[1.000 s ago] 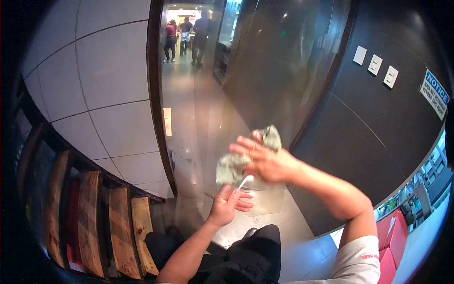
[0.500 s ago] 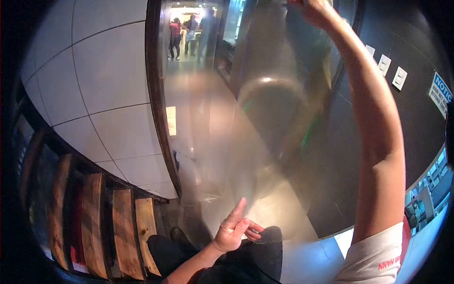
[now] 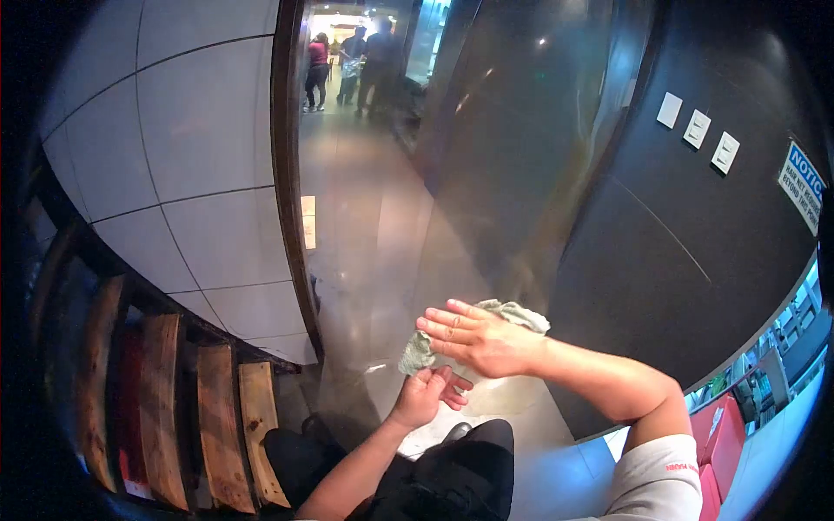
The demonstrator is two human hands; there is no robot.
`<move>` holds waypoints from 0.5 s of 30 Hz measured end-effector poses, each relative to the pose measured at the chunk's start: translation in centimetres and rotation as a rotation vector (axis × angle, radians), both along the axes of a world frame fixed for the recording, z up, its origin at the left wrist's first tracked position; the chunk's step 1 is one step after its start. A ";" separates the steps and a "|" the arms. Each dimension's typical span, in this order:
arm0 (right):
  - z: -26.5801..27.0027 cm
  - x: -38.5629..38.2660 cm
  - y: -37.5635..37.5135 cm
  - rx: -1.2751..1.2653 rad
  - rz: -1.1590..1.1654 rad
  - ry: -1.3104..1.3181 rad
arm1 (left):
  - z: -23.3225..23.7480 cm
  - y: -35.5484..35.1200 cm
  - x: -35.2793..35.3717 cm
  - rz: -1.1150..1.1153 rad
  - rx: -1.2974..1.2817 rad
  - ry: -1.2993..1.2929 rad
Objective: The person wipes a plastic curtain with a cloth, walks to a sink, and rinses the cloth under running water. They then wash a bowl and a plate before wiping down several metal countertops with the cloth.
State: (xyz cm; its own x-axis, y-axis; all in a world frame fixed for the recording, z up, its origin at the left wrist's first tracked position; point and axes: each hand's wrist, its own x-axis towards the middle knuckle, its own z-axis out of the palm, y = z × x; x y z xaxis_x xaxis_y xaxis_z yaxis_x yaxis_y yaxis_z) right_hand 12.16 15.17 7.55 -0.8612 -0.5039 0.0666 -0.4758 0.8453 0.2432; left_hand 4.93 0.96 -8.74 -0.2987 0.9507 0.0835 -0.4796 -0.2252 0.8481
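Observation:
My right hand (image 3: 486,341) lies with its fingers stretched over a pale green cloth (image 3: 521,315), pressing it towards a clear, glossy pane (image 3: 391,260) in front of me. One end of the cloth shows past my fingertips, and the other sticks out behind the knuckles. Just below that near end is my left hand (image 3: 426,399), its fingers loosely bent and apart. Whether it touches the cloth is hard to make out, and nothing shows in its grasp. Smudges and reflections show on the pane.
Wooden slats (image 3: 221,425) stand at the lower left, below a white tiled wall (image 3: 208,130). A dark wall on the right bears switches (image 3: 697,129) and a notice sign (image 3: 804,182). Several people (image 3: 352,65) stand far beyond the pane. A red box (image 3: 719,443) sits lower right.
My right hand has come down from the top of the view to just above my left hand, and the cloth now shows under it. My left hand's pointing finger has bent in.

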 end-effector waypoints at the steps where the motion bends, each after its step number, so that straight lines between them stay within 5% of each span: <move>1: 0.9 -0.3 0.6 0.067 0.050 0.007 | 0.4 -0.6 0.7 0.005 0.003 0.014; 5: 10.1 -3.5 4.4 0.346 -0.073 0.342 | 4.8 -2.6 2.1 0.047 0.070 0.142; 9: 27.1 -9.2 12.2 0.999 -0.362 0.929 | 5.4 -5.2 4.1 -0.074 0.152 0.157; 12: 36.5 -8.6 11.6 0.839 -0.565 1.093 | 3.9 -6.2 4.7 -0.110 0.230 0.100; 13: 37.1 -9.1 11.3 0.712 -0.244 1.332 | 3.5 -6.3 4.7 -0.101 0.251 0.100; 14: 38.1 -8.6 10.9 0.469 -0.450 1.032 | 3.2 -6.4 4.7 -0.095 0.270 0.096; 15: 38.9 -10.0 14.2 0.689 -0.347 0.929 | 3.2 -6.5 4.5 -0.069 0.263 0.110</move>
